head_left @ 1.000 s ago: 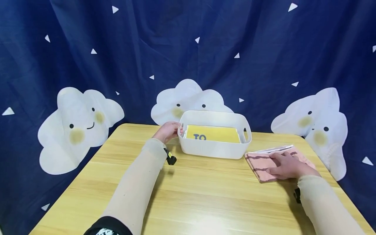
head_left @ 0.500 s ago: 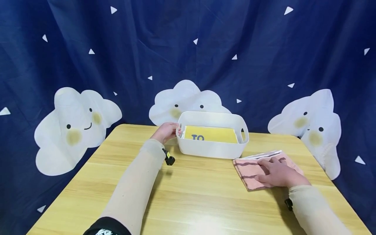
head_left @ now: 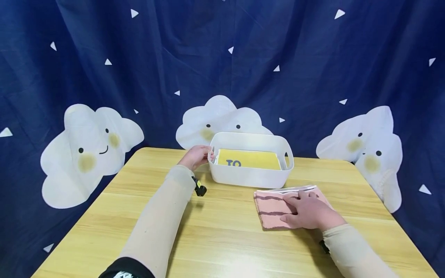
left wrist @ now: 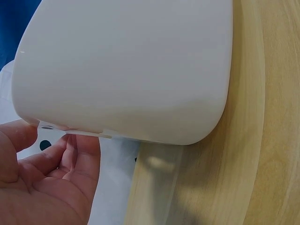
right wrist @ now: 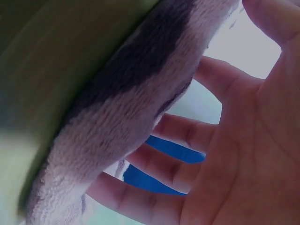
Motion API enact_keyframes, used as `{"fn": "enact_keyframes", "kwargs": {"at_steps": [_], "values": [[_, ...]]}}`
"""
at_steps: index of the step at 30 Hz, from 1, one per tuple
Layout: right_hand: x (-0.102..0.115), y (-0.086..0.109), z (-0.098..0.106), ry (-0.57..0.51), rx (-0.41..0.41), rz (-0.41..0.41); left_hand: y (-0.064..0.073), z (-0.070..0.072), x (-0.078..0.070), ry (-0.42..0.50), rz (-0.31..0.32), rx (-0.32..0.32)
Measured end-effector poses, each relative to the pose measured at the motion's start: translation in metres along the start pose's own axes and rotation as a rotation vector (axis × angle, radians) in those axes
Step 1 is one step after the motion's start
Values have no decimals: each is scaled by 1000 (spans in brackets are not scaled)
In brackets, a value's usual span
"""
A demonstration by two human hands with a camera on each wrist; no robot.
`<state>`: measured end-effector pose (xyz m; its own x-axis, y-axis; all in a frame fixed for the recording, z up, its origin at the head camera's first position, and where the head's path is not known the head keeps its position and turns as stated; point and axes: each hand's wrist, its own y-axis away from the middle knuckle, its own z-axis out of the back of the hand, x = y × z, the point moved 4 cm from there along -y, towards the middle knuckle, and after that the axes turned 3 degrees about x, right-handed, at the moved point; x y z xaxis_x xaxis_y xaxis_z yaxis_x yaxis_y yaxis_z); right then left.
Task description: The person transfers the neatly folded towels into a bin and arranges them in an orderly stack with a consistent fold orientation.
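A white plastic basket [head_left: 248, 178] with handle holes stands at the back middle of the table. My left hand [head_left: 196, 156] grips its left end, and in the left wrist view the thumb and fingers [left wrist: 85, 157] close on the rim by the handle hole. Inside lies a flat yellow item [head_left: 260, 159] with the grey letters "TO". My right hand [head_left: 311, 212] rests on a folded pink towel [head_left: 272, 210] with dark stripes, just in front of the basket's right side. In the right wrist view its spread fingers touch the fuzzy towel [right wrist: 108, 122] from above.
The light wooden table [head_left: 222, 235] runs back to a dark blue curtain [head_left: 194, 50] printed with white clouds and triangles. The basket's back rim overlaps the middle cloud [head_left: 222, 112] in the head view.
My right hand has slid the pink towel leftward and a little nearer to me, from the right of the basket to in front of its right side. The left hand stays at the basket.
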<state>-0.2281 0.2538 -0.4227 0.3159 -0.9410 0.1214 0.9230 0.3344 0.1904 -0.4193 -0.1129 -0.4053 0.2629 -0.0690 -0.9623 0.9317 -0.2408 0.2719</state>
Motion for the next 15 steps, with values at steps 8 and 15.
{"fn": "enact_keyframes", "kwargs": {"at_steps": [8, 15], "values": [[32, -6, -4, 3, -5, 37, 0, -1, 0, -4, -3, -3], [64, -15, -4, 15, -7, 65, 1, -1, -1, -27, -5, 2]]}}
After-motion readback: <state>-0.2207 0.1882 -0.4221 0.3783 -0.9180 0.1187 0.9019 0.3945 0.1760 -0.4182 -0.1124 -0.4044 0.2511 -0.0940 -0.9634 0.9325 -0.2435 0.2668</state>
